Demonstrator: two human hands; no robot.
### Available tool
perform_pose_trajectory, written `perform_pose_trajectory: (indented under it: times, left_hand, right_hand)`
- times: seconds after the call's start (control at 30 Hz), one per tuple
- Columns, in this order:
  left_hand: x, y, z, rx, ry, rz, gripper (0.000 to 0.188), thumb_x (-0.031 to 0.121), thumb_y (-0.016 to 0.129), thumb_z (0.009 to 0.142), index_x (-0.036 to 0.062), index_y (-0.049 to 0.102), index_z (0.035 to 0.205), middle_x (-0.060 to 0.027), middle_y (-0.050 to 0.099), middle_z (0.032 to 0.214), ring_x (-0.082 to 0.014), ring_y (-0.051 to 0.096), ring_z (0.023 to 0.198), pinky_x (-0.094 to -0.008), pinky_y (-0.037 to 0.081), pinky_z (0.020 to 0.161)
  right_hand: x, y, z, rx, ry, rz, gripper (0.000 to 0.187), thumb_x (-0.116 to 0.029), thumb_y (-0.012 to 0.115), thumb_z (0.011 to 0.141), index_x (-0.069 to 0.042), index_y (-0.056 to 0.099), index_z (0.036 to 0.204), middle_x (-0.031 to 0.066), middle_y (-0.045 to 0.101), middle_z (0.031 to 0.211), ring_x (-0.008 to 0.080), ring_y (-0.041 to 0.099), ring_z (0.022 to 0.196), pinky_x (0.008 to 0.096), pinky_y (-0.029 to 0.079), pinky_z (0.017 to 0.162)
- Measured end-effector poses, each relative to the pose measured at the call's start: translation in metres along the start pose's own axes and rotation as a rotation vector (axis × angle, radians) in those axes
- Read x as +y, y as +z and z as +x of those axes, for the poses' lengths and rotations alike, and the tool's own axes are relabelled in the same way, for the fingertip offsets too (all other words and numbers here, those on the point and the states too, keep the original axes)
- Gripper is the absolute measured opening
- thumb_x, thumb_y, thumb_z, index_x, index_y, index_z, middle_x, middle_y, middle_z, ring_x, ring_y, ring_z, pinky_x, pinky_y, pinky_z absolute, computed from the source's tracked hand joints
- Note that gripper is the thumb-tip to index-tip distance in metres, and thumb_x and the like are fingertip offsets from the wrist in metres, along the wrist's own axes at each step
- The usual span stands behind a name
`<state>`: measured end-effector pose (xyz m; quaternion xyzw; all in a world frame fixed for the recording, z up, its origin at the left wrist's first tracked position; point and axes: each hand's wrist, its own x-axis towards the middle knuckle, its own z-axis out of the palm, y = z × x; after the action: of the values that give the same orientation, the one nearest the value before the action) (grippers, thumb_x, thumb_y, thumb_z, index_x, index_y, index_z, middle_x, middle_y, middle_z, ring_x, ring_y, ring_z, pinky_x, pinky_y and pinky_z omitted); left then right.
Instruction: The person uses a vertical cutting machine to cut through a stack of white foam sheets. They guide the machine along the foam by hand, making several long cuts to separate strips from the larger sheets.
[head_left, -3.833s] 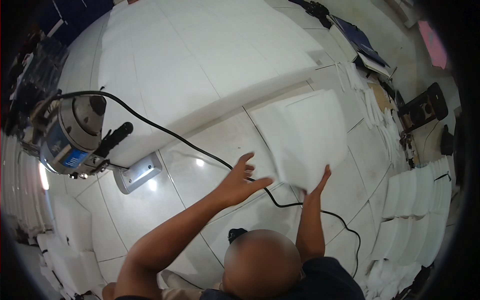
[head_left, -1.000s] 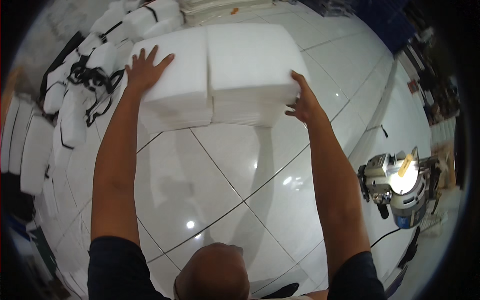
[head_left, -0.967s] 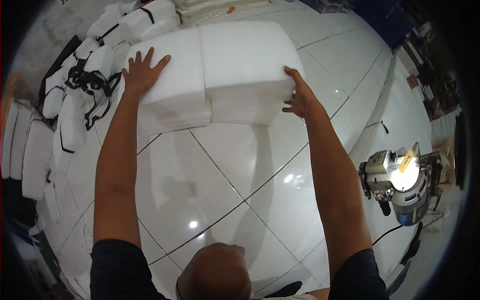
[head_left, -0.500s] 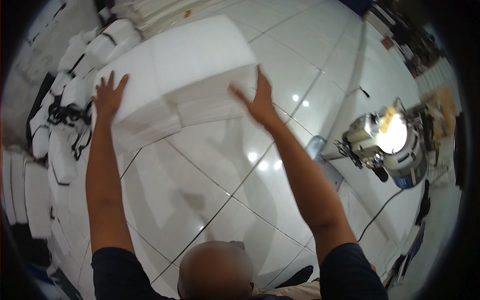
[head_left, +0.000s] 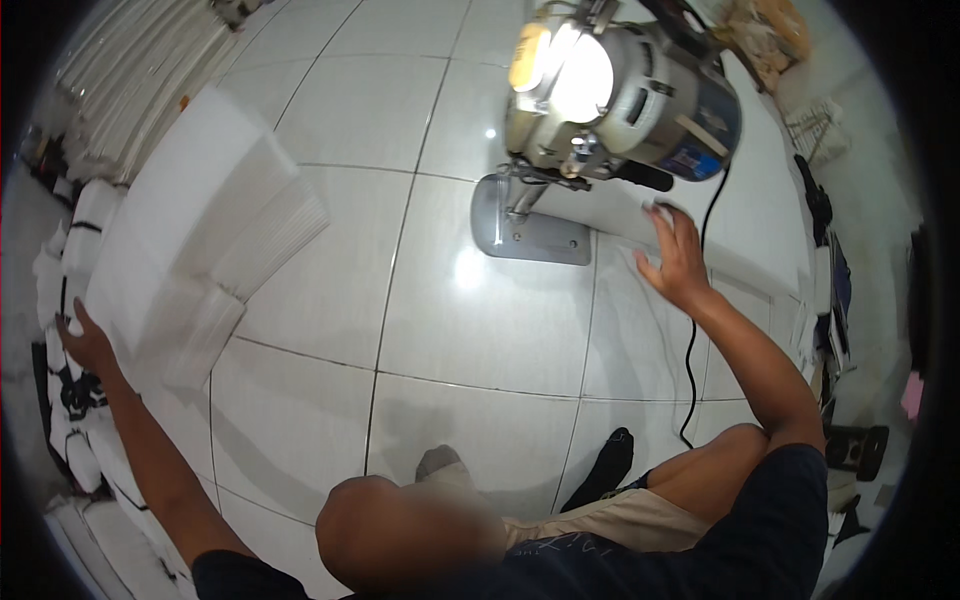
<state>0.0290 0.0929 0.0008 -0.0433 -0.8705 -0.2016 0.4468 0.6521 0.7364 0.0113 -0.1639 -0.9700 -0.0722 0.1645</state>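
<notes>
1. The step in hand looks like a reach toward the straight-knife cutting machine (head_left: 625, 95), with the other arm spread to the foam; this is judged from how the arms lie.
2. The right hand (head_left: 680, 262) is raised just below the machine's black handle (head_left: 642, 176). Its fingers are half curled, the thumb set apart from them, and nothing shows in its grasp. A small gap appears to separate the fingertips from the handle.
3. The left hand (head_left: 88, 345) is at the outer edge of the paired stacks of white foam sheets (head_left: 170, 225), thumb parted from the fingers. It has hold of nothing visible; whether it touches the foam cannot be told.
4. The stacks sit side by side on the tiled floor (head_left: 480, 330), on the left, well apart from the machine. Their layered edges face the person.
5. The machine stands upright on its metal baseplate (head_left: 540, 240), lamp lit, beside a long white foam block (head_left: 755, 200). A black cable (head_left: 692, 370) runs down past the right wrist.
6. Taking the handle from here would call for the right hand to rise slightly and close around it, keeping clear of the cable.
</notes>
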Motion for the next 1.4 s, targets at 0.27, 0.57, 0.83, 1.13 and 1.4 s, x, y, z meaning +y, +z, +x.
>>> perform_pose_trajectory:
  times: [0.27,0.57,0.83,1.13,1.4]
  left_hand:
    - [0.111,-0.075,-0.223,-0.283,0.279,-0.422,0.035,0.015,0.068,0.09,-0.0014,0.059,0.119,-0.0153,0.061,0.112,-0.0309,0.058,0.102,-0.0416,0.043,0.093]
    - [0.153,-0.09,-0.385,-0.786,0.075,-0.099,0.046,0.021,0.065,0.089,-0.003,0.054,0.128,-0.0268,0.05,0.134,-0.0438,0.044,0.127,-0.051,0.033,0.108]
    - [0.149,-0.088,-0.401,-0.82,0.085,-0.079,0.055,0.03,0.055,0.096,-0.0015,0.046,0.14,-0.0302,0.036,0.148,-0.0469,0.027,0.141,-0.0556,0.019,0.116]
    - [0.149,-0.086,-0.397,-0.887,0.103,-0.012,0.056,0.026,0.056,0.095,-0.0004,0.043,0.142,-0.029,0.035,0.15,-0.0475,0.029,0.14,-0.0572,0.021,0.114]
    - [0.134,-0.057,-0.394,-0.952,0.121,0.08,0.067,0.029,0.058,0.092,0.001,0.033,0.148,-0.0282,0.028,0.152,-0.0472,0.023,0.142,-0.058,0.02,0.115]
  right_hand:
    - [0.041,0.024,0.075,-0.122,0.074,-0.007,0.07,-0.026,0.074,0.075,-0.003,0.048,0.136,0.0244,0.05,0.134,0.0388,0.044,0.13,0.0485,0.036,0.109]
    - [0.074,0.069,0.062,-0.127,0.0,-0.064,0.051,-0.031,0.068,0.079,-0.001,0.057,0.118,0.0231,0.062,0.114,0.0401,0.057,0.112,0.048,0.046,0.096]
    - [0.124,0.053,-0.053,-0.363,0.129,-0.141,0.038,-0.035,0.064,0.084,-0.002,0.06,0.104,0.0233,0.066,0.093,0.039,0.065,0.084,0.0469,0.053,0.073]
    - [0.131,0.009,-0.172,-0.665,0.03,-0.486,0.025,-0.025,0.061,0.086,-0.002,0.058,0.095,0.0177,0.06,0.081,0.0387,0.061,0.078,0.0494,0.051,0.072]
    - [0.075,-0.008,-0.168,-0.517,0.942,-0.095,0.035,-0.022,0.067,0.076,0.0,0.056,0.102,0.0261,0.064,0.095,0.0476,0.062,0.092,0.0531,0.05,0.079]
